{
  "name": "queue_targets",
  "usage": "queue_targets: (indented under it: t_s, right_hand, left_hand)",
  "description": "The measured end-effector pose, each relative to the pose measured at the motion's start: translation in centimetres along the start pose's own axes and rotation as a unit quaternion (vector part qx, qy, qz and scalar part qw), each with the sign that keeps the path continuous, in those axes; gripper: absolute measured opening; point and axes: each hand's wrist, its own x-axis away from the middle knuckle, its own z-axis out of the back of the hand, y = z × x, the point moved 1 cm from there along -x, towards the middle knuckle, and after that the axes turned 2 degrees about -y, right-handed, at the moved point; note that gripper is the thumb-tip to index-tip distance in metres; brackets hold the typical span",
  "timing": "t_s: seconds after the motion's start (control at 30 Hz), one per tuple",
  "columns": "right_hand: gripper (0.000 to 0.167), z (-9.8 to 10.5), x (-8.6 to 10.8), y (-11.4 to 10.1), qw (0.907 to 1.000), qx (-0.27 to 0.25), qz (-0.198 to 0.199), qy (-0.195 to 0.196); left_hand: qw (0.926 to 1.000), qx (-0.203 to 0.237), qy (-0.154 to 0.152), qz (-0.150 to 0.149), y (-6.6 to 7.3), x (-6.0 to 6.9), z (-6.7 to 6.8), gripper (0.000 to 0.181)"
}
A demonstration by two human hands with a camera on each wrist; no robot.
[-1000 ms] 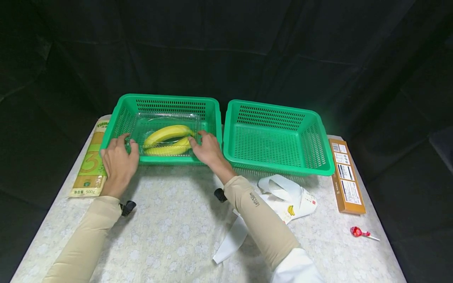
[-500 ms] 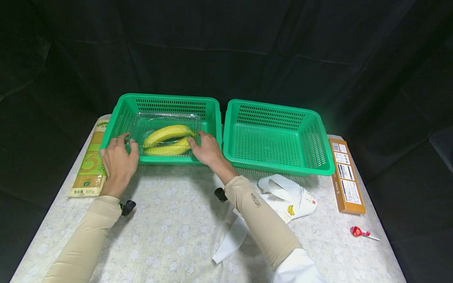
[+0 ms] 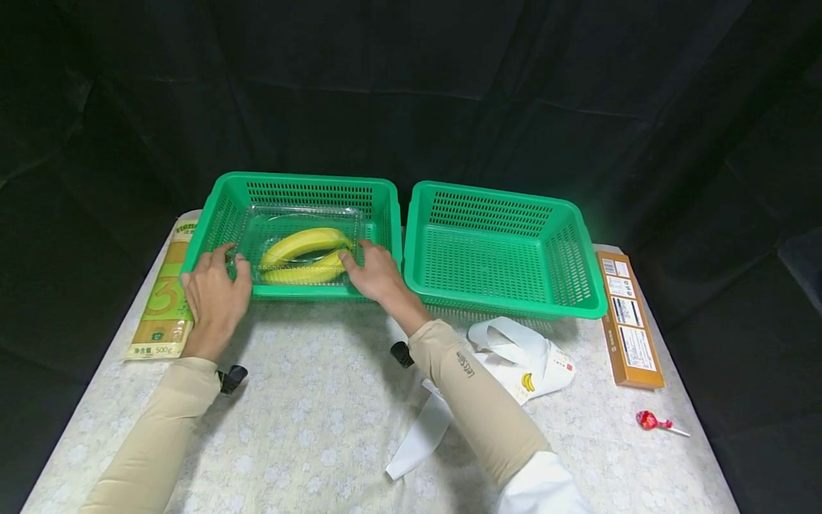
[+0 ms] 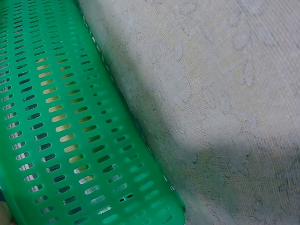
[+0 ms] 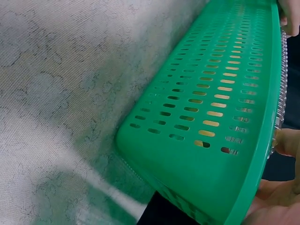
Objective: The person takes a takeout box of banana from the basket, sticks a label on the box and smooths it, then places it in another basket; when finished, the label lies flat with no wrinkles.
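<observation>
Two bananas (image 3: 307,243) lie in a clear plastic box (image 3: 257,221) inside the left green basket (image 3: 302,291). At the box's left front corner my left hand (image 3: 218,289) holds its edge, thumb and fingers curled. On the other side, my right hand (image 3: 375,271) grips the box's right front corner with its thumb on the edge. In the right wrist view, the right thumb (image 5: 286,141) meets the ridged clear rim above the basket wall. The left wrist view shows mostly the basket's slotted side (image 4: 84,117), with yellow showing through. Fingertips are partly hidden.
A second green basket (image 3: 488,260) stands to the right. A noodle-like 500 g packet (image 3: 163,300) lies at the left. A crumpled white wrapper with a banana print (image 3: 546,368), an orange-brown box (image 3: 629,321) and a red lollipop (image 3: 646,420) lie at the right.
</observation>
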Motion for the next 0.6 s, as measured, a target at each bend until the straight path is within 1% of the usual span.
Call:
queue_targets:
  t_s: [0.27,0.43,0.6]
  right_hand:
    - [0.066,0.04,-0.06,0.03,1.0000,-0.004,0.000,-0.002]
    - [0.065,0.26,0.07,-0.07,1.0000,-0.002,0.006,0.007]
    - [0.065,0.47,0.20,-0.11,0.9999,-0.004,0.014,0.007]
  left_hand:
    - [0.9999,0.006,-0.004,0.010,0.11,0.02,0.15,0.047]
    - [0.9998,0.018,-0.002,0.012,0.21,0.02,0.28,0.048]
    - [0.9996,0.025,0.001,0.015,0.34,0.11,0.46,0.049]
